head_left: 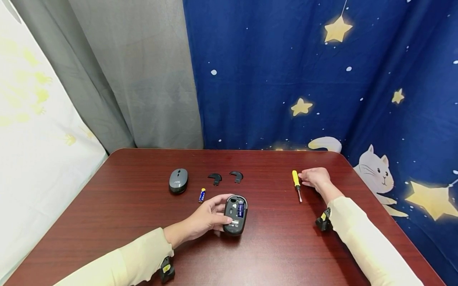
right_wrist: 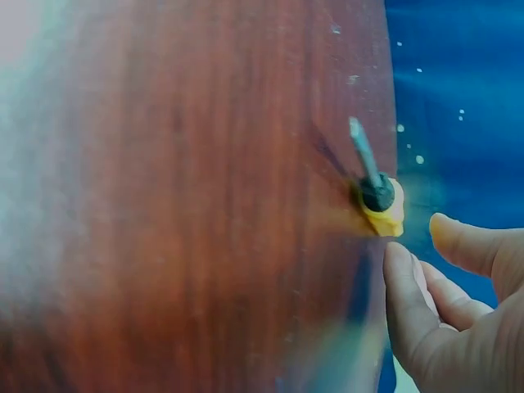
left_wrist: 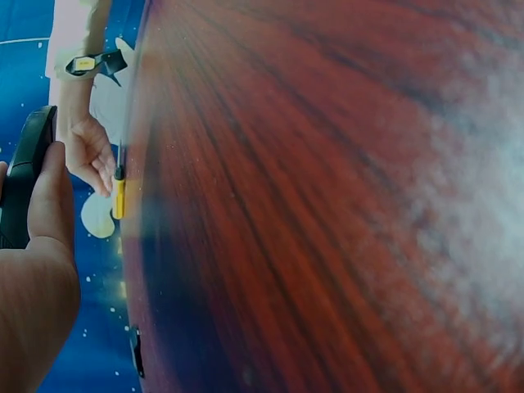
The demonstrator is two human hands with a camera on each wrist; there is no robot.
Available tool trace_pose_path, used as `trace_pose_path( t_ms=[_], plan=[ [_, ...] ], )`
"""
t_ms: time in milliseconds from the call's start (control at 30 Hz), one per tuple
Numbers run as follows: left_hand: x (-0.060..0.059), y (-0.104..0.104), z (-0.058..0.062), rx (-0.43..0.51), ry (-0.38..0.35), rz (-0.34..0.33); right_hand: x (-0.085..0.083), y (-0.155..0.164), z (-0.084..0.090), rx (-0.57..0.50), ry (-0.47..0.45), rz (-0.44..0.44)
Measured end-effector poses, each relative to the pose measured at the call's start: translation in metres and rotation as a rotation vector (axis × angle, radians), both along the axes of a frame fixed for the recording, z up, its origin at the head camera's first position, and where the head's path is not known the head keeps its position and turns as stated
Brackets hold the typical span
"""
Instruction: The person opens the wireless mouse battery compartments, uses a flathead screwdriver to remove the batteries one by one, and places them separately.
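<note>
Head view: on the table (head_left: 125, 222) we hold the upturned mouse (head_left: 235, 214) near centre, left hand (head_left: 207, 216) curled round it. Right hand (head_left: 315, 177), fingers relaxed, touches the screwdriver (head_left: 296, 184) far right; gripping it seemingly comes next.

My dark red wooden table (head_left: 107, 206) fills the lower frame; behind it hang a grey curtain (head_left: 143, 71) upper left and a star-printed navy cloth (head_left: 286, 71) right.
</note>
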State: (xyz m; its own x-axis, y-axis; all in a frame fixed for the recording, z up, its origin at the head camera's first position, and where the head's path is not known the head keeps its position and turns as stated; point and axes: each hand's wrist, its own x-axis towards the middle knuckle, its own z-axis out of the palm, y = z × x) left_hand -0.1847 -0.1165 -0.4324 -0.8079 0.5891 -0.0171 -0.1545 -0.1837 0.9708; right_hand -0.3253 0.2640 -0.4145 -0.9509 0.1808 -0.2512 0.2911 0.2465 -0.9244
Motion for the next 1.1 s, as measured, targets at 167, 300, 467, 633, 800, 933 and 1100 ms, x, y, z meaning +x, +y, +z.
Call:
trace_pose_path(
  t_ms=[167, 300, 467, 633, 800, 933, 1100],
  plan=[
    [-0.001, 0.001, 0.000, 0.001, -0.004, 0.003, 0.000, 0.003, 0.010, -0.027, 0.045, 0.009],
    [0.000, 0.001, 0.001, 0.001, -0.006, 0.008, 0.003, 0.000, 0.019, -0.060, 0.070, 0.030],
    [0.000, 0.001, 0.001, 0.001, -0.008, 0.010, 0.010, -0.012, 0.029, -0.073, 0.071, 0.092],
    [0.001, 0.001, 0.001, 0.004, -0.010, 0.006, 0.019, -0.032, 0.036, -0.067, 0.094, 0.217],
    [0.001, 0.001, 0.002, 0.002, -0.013, 0.010, 0.023, -0.049, 0.031, -0.158, 0.200, 0.406],
    [0.002, 0.001, 0.002, 0.006, -0.015, 0.009, 0.038, -0.072, 0.042, -0.162, 0.215, 0.487],
    [0.002, 0.001, 0.002, 0.018, -0.022, 0.003, 0.048, -0.093, 0.043, -0.184, 0.231, 0.584]
  ],
)
